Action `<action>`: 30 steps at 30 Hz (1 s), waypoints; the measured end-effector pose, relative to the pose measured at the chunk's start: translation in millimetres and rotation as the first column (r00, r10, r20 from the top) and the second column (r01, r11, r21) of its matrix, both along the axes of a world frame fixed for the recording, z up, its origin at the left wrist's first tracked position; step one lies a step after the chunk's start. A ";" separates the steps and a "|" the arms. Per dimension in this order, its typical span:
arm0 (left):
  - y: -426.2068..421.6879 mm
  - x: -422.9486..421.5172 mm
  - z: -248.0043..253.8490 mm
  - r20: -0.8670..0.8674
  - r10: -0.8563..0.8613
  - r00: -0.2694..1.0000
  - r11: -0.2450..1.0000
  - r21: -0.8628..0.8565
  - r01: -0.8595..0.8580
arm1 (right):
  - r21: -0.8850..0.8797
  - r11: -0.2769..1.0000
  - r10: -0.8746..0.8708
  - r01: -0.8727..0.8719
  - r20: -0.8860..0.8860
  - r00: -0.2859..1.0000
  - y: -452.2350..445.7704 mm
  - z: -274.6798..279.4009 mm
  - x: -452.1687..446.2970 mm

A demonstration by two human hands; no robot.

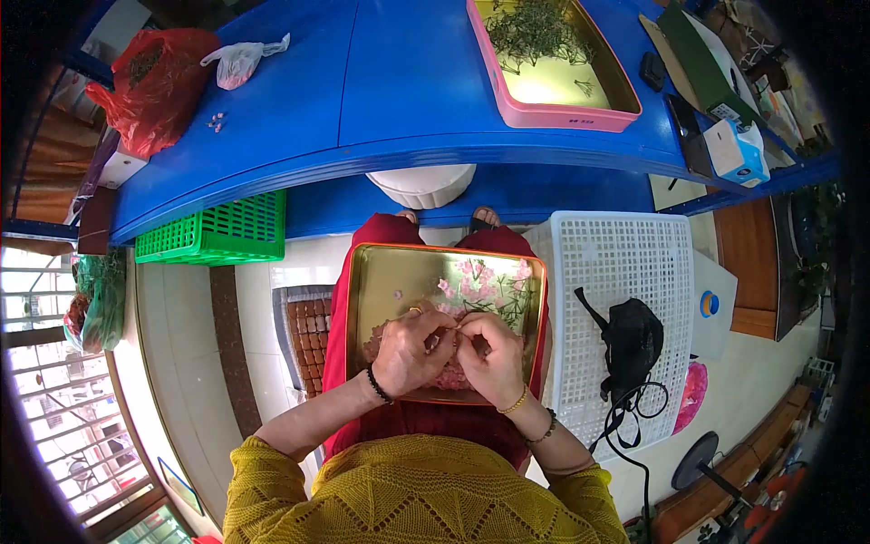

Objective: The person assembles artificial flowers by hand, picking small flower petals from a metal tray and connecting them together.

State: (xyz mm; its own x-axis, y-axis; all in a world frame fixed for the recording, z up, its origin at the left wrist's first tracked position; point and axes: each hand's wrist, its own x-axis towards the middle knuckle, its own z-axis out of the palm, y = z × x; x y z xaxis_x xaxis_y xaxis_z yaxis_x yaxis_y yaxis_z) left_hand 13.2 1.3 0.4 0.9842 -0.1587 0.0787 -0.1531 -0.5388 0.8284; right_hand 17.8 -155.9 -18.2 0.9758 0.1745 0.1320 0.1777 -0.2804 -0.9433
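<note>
On my lap rests a gold-coloured tray [385, 272] with a red rim. Pink artificial-looking flowers [480, 283] with green stems lie in its far right part. A pile of small pink pieces [458, 376] fills the near middle, partly covered by my hands. Over that pile, my left hand [412, 354] and my right hand [491, 358] meet with fingertips pinched together. Whatever is between the fingers is too small and too hidden to name.
A blue table [299, 91] ahead carries a pink-edged tray [566, 118] of green stems, a red plastic bag [168, 86] and a small white bag [240, 63]. A green crate [213, 231] stands left. On the right, a white perforated crate [580, 263] bears a black bag [632, 340].
</note>
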 end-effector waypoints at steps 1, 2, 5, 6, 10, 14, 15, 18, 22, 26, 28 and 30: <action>0.1 0.2 -0.1 0.003 0.000 1.000 1.000 0.002 0.000 | -0.004 1.000 0.001 -0.001 0.001 1.000 -0.2 0.0 0.1; 0.4 0.5 -0.3 0.007 0.001 1.000 1.000 0.005 -0.001 | -0.008 1.000 0.001 -0.001 0.003 1.000 -0.1 -0.1 0.2; 0.5 1.1 -1.1 -0.068 0.038 0.997 0.992 -0.114 -0.046 | 0.008 1.000 -0.005 0.005 -0.005 1.000 0.2 -2.1 -0.2; 0.5 1.3 -1.8 -0.108 0.053 0.993 0.982 -0.173 -0.071 | 0.010 1.000 -0.006 0.006 -0.008 1.000 0.0 -1.3 0.0; 8.1 3.3 -4.4 -0.500 -0.016 0.866 0.886 -0.409 -0.219 | 0.031 1.000 -0.002 0.002 -0.027 1.000 0.4 0.0 0.1; 15.9 9.1 1.4 -0.695 -0.149 0.704 0.779 -0.521 -0.349 | 0.027 0.999 0.019 -0.019 -0.002 1.000 -0.5 0.0 1.3; 17.8 9.7 0.8 -0.747 -0.189 0.638 0.748 -0.530 -0.399 | 0.031 0.999 0.026 -0.026 -0.005 1.000 -0.5 0.5 1.6; 18.8 11.5 0.9 -0.784 -0.249 0.569 0.690 -0.556 -0.464 | 0.037 0.998 0.042 -0.042 -0.009 0.999 -0.7 2.2 1.9; 20.2 10.3 -3.7 -0.775 -0.257 0.577 0.690 -0.565 -0.452 | 0.034 0.998 0.045 -0.045 0.011 0.999 -0.5 1.7 2.1; 18.0 6.3 -13.5 -0.742 -0.228 0.630 0.689 -0.580 -0.434 | 0.036 0.999 0.041 -0.040 -0.028 0.999 -0.6 0.9 1.1; 17.1 7.5 -11.2 -0.729 -0.227 0.646 0.692 -0.587 -0.420 | 0.030 0.998 0.056 -0.054 -0.043 0.998 -1.1 0.3 1.0; 17.9 10.0 -3.7 -0.739 -0.244 0.627 0.701 -0.582 -0.413 | 0.026 0.998 0.061 -0.060 -0.047 0.997 -1.6 -0.7 0.6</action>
State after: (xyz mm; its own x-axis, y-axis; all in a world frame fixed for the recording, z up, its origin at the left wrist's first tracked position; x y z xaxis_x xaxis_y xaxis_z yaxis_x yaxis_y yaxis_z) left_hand 23.2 19.2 -3.4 0.7349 -0.2990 -0.6086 0.6733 0.2154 0.7073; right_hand 18.4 -157.5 -18.9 0.9689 0.2304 0.0901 0.1479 -0.2475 -0.9575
